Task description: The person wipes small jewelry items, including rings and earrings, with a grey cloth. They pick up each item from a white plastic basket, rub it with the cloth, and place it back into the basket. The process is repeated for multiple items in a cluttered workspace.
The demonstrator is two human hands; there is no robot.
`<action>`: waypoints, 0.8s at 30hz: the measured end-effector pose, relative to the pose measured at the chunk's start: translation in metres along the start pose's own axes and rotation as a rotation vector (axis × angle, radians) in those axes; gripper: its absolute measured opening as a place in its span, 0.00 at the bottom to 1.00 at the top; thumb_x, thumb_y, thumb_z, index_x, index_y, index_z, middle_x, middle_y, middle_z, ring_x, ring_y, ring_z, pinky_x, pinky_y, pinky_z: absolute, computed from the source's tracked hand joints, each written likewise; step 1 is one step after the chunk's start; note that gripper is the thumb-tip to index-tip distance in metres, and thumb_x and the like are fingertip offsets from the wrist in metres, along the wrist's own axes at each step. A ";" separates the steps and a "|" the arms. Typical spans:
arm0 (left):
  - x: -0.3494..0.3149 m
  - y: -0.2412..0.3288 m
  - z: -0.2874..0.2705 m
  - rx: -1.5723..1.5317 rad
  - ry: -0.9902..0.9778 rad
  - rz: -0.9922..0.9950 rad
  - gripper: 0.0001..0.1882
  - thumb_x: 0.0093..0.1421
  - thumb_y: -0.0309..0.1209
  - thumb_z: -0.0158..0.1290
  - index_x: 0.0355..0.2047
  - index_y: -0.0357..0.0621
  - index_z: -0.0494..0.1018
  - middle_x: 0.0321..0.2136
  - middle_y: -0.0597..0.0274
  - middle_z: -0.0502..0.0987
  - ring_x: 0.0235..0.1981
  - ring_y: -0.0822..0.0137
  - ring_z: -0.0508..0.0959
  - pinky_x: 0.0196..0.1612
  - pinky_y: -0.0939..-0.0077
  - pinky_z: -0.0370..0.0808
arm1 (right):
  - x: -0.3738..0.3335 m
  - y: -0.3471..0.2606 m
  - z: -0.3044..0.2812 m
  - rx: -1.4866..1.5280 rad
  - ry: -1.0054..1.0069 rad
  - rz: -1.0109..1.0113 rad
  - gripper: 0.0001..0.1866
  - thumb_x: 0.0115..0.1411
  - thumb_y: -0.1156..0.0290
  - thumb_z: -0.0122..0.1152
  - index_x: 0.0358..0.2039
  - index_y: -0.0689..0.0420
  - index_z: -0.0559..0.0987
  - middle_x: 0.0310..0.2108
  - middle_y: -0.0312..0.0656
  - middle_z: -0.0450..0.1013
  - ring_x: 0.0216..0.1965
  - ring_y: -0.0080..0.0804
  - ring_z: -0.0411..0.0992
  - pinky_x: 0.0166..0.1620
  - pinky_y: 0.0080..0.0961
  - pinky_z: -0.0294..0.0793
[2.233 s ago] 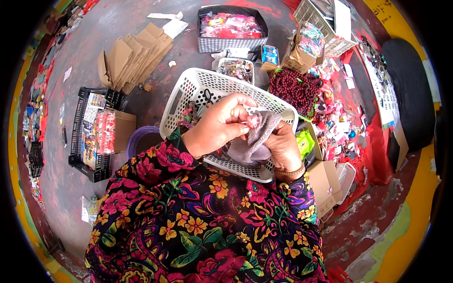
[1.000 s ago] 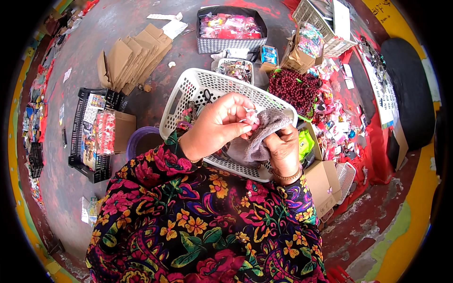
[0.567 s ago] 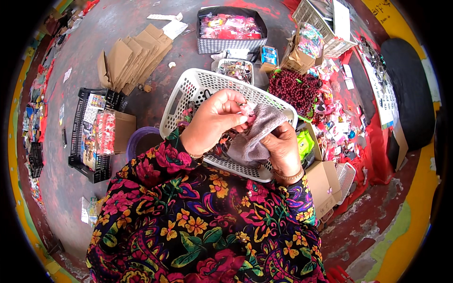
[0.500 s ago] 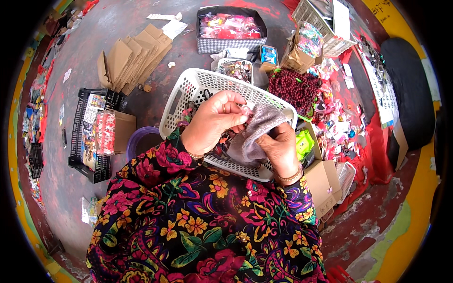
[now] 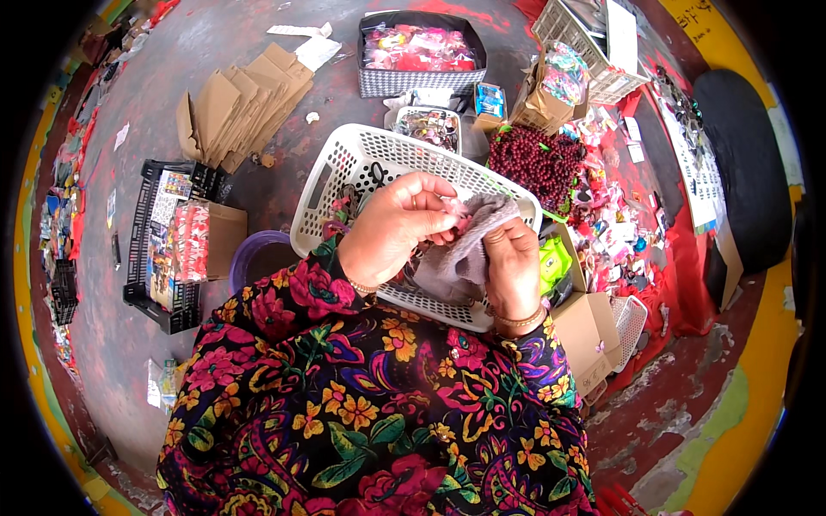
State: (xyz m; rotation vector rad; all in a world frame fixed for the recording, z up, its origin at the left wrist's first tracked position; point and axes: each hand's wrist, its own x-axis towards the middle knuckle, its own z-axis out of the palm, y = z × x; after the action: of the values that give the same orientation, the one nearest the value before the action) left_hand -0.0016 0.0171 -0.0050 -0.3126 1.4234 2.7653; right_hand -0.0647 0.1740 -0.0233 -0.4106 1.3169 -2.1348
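Note:
Over a white plastic basket [image 5: 344, 142], both my hands work close together. Between the thumb and fingers of my left hand [image 5: 396, 225] is a small pink piece [image 5: 458, 211], whose kind I cannot make out. My right hand [image 5: 514, 271] pinches a greyish-mauve knitted cloth [image 5: 456, 262], which hangs down into the basket. Its upper fold touches the pink piece. Under my hands the basket holds mixed small things, partly hidden, with a black looped item [image 5: 375, 175] by its far left wall.
Left stand a purple bucket [image 5: 249, 255] and a black crate [image 5: 138, 249]. Flattened cardboard [image 5: 245, 99] lies behind them. Beyond the basket are a tray of small items [image 5: 430, 127] and a checked bin [image 5: 422, 83]. Dark red beads [image 5: 533, 168] and a cardboard box [image 5: 589, 340] sit right.
My hands have shifted slightly, the left one a little right and down. The cloth's upper edge is now folded up against the pink piece, and my right fingers grip it more upright.

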 end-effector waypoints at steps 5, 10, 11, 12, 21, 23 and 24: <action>0.003 0.004 -0.010 -0.205 0.087 -0.037 0.09 0.55 0.21 0.47 0.38 0.38 0.67 0.30 0.62 0.74 0.31 0.72 0.75 0.32 0.82 0.71 | 0.001 -0.007 -0.003 0.073 -0.006 0.051 0.12 0.57 0.76 0.53 0.42 0.63 0.71 0.39 0.39 0.72 0.38 0.25 0.70 0.43 0.21 0.70; 0.000 0.005 -0.005 -0.246 0.042 -0.107 0.10 0.56 0.22 0.47 0.40 0.38 0.67 0.33 0.61 0.73 0.34 0.72 0.74 0.33 0.81 0.71 | -0.004 -0.004 -0.005 -0.339 -0.036 -0.142 0.12 0.54 0.79 0.55 0.41 0.62 0.72 0.35 0.36 0.72 0.37 0.21 0.69 0.42 0.19 0.69; -0.001 0.007 -0.002 -0.217 0.037 -0.136 0.11 0.57 0.23 0.46 0.42 0.38 0.66 0.35 0.61 0.72 0.35 0.72 0.74 0.34 0.80 0.71 | -0.005 -0.006 -0.006 -0.449 -0.034 -0.142 0.12 0.54 0.78 0.56 0.41 0.62 0.72 0.35 0.36 0.72 0.36 0.21 0.70 0.41 0.19 0.70; -0.001 0.006 -0.003 -0.218 0.006 -0.164 0.11 0.58 0.24 0.45 0.42 0.38 0.65 0.34 0.61 0.72 0.34 0.72 0.74 0.34 0.80 0.71 | -0.005 -0.007 -0.005 -0.558 -0.034 -0.141 0.12 0.54 0.78 0.56 0.40 0.61 0.73 0.35 0.36 0.73 0.36 0.21 0.70 0.41 0.20 0.70; -0.008 0.020 0.010 0.194 -0.159 -0.110 0.14 0.60 0.28 0.45 0.45 0.40 0.63 0.32 0.63 0.70 0.29 0.77 0.71 0.31 0.83 0.70 | -0.002 -0.007 -0.007 0.130 -0.054 -0.064 0.10 0.59 0.72 0.49 0.41 0.62 0.71 0.36 0.38 0.72 0.37 0.24 0.70 0.43 0.22 0.69; -0.005 0.015 0.007 0.434 -0.157 0.141 0.14 0.57 0.25 0.48 0.44 0.40 0.64 0.35 0.62 0.68 0.27 0.78 0.71 0.29 0.84 0.70 | -0.001 -0.010 -0.003 0.107 -0.025 -0.047 0.11 0.60 0.72 0.49 0.41 0.62 0.71 0.37 0.38 0.72 0.37 0.24 0.70 0.43 0.22 0.69; 0.002 0.005 0.005 0.557 -0.150 0.374 0.14 0.56 0.23 0.49 0.43 0.40 0.65 0.37 0.62 0.66 0.26 0.79 0.71 0.28 0.85 0.70 | -0.001 -0.011 -0.001 0.095 -0.012 -0.038 0.12 0.60 0.71 0.49 0.42 0.62 0.70 0.38 0.38 0.71 0.38 0.24 0.70 0.43 0.21 0.69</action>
State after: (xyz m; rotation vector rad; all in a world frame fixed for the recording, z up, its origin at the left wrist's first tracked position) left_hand -0.0048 0.0178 0.0018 0.1891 2.3010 2.3994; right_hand -0.0681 0.1788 -0.0135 -0.4121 1.2038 -2.2132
